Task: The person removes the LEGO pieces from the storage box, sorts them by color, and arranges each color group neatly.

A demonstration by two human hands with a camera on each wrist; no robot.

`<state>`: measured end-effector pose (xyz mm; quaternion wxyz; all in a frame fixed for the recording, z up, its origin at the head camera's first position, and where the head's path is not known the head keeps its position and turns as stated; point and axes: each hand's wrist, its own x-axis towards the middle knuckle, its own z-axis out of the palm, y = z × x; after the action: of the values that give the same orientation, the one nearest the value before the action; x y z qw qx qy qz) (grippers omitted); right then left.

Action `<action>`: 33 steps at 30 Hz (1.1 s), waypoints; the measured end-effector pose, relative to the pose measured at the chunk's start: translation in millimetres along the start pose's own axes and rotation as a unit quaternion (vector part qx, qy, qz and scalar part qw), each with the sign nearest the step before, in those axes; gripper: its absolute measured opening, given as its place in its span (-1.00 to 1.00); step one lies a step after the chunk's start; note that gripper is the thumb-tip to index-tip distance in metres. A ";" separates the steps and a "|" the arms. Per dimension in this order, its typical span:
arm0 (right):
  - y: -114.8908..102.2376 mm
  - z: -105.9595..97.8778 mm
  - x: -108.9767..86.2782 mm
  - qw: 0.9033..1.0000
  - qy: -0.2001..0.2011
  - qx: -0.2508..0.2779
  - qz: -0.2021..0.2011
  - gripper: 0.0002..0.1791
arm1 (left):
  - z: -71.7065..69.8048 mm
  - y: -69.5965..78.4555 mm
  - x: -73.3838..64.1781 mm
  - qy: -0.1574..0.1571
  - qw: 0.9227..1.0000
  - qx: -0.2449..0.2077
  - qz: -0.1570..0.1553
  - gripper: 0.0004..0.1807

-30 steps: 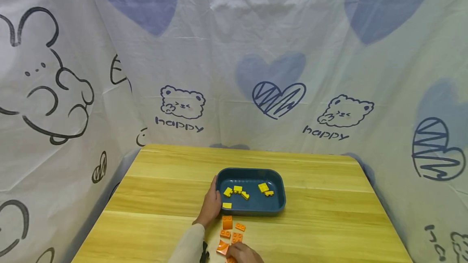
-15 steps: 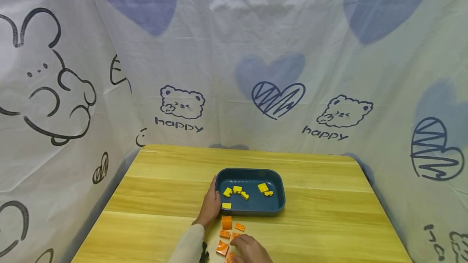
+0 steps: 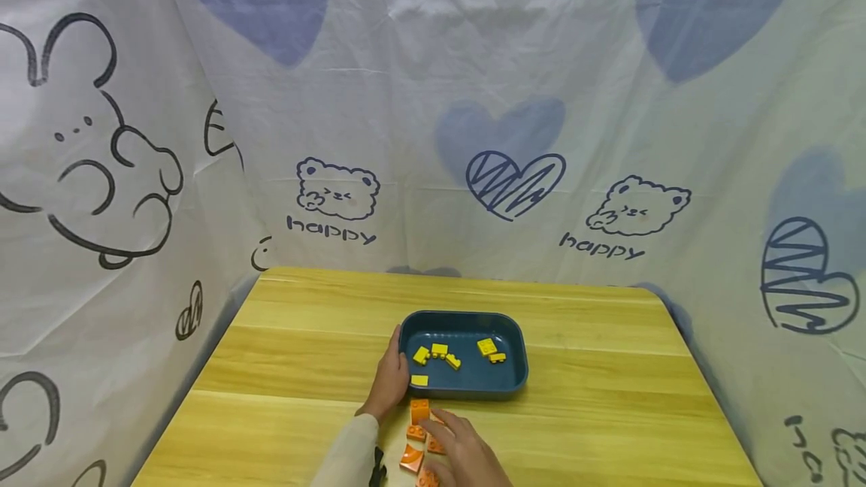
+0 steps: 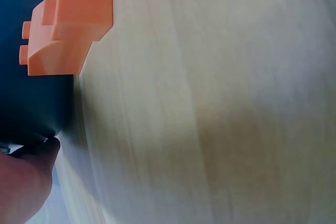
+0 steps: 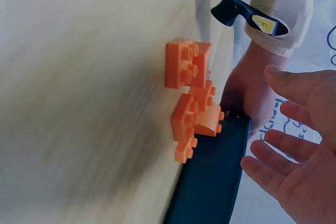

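the left hand [image 3: 389, 378] rests against the left end of a dark blue tray [image 3: 470, 379]; whether its fingers curl round the wall cannot be told from these angles. the right hand [image 3: 472, 455], thumb and fingers spread wide, is held above the orange blocks [image 3: 411, 459], a close cluster on the wooden table [image 3: 609, 367] just in front of the tray's near left corner. within the tray, four yellow blocks [image 3: 440, 351] lie toward the left and two toward the right. a black strap [image 5: 244, 11] crosses the pale sleeve [image 5: 289, 3] of the left arm; behind hangs printed cloth [image 3: 419, 43].
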<state>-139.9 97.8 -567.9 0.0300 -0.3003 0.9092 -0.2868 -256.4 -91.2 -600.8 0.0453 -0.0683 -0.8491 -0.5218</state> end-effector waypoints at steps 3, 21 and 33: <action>-17.4 -19.1 3.3 0.999 -0.003 0.001 0.033 -0.41 | -0.5 0.6 -0.4 0.000 1.000 -0.001 0.002 -0.40; -13.5 -37.4 10.0 0.997 0.067 -0.008 0.031 -0.35 | -1.2 -2.0 0.7 -0.003 1.000 -0.007 0.002 -0.39; -9.0 -39.2 14.4 0.994 0.105 -0.029 0.023 -0.35 | -0.7 -1.2 -0.3 -0.002 1.000 -0.009 0.001 -0.39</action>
<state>-155.8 103.6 -528.6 -0.0674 -0.2481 0.9221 -0.2893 -256.3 -92.4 -601.6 0.0441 -0.0707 -0.8443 -0.5293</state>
